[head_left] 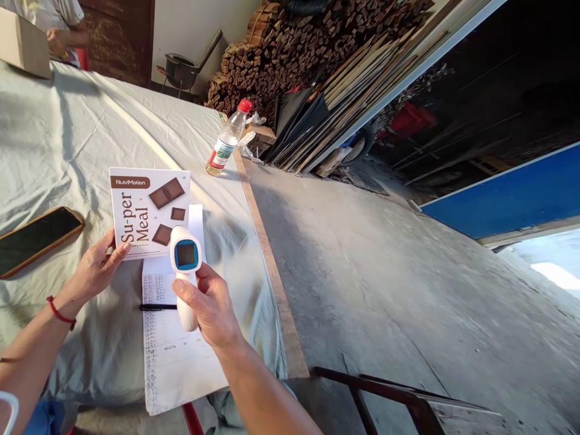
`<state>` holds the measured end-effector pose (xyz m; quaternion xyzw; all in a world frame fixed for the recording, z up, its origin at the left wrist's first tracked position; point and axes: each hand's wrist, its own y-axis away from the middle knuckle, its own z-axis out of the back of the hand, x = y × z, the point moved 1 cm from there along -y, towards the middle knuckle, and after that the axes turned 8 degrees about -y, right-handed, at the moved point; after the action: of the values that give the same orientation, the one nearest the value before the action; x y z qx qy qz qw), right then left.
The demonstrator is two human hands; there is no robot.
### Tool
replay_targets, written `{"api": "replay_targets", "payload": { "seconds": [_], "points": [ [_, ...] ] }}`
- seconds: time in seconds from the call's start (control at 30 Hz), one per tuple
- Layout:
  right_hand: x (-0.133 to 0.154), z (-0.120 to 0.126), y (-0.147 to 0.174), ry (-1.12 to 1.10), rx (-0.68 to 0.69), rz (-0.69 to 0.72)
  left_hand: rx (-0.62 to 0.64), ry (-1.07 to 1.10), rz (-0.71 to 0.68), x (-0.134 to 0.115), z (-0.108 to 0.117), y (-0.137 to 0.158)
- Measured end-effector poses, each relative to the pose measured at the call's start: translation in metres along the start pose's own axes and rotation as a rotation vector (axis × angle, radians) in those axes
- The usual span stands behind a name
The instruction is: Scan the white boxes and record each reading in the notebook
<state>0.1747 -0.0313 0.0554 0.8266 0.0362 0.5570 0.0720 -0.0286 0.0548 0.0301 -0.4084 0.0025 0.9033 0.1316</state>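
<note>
The right hand (212,308) grips a white handheld scanner (185,275) by its handle, its blue-framed screen facing up, while the left hand (96,266) holds the lower left edge of a white box (149,211) printed with chocolate squares. Both are above a printed sheet (174,350) with a black pen (157,307) lying across it, on a table covered in pale cloth (67,139). A phone (36,238) lies to the left, a plastic bottle (228,140) stands further back, and another person (58,24) is at the far end.

The white handheld thermometer (185,275) is hiding part of the white printed sheet (174,344), whose tiny print is staying unreadable; the top edge is cutting off a seated person (58,24).
</note>
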Motion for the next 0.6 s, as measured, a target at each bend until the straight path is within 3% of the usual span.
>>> {"api": "replay_targets", "payload": {
  "seconds": [0.1, 0.17, 0.27, 0.33, 0.47, 0.6],
  "points": [
    [0.002, 0.007, -0.001, 0.056, 0.037, 0.026, 0.003, 0.023, -0.019, 0.000, -0.001, -0.002],
    [0.006, 0.021, -0.004, 0.222, 0.048, 0.080, 0.013, 0.095, -0.031, 0.002, -0.002, -0.002],
    [0.014, 0.054, -0.009, 0.738, 0.033, 0.188, 0.049, 0.227, -0.044, 0.006, -0.003, -0.002],
    [0.016, 0.080, -0.013, 1.053, 0.036, 0.180, 0.066, 0.241, -0.054, 0.009, -0.004, 0.001],
    [0.012, 0.121, -0.022, 1.340, 0.023, 0.103, 0.040, 0.089, -0.063, 0.011, -0.007, 0.008],
    [0.012, 0.128, -0.017, 1.541, -0.050, 0.125, 0.023, -0.113, -0.112, 0.010, -0.012, 0.010]
  ]
}}
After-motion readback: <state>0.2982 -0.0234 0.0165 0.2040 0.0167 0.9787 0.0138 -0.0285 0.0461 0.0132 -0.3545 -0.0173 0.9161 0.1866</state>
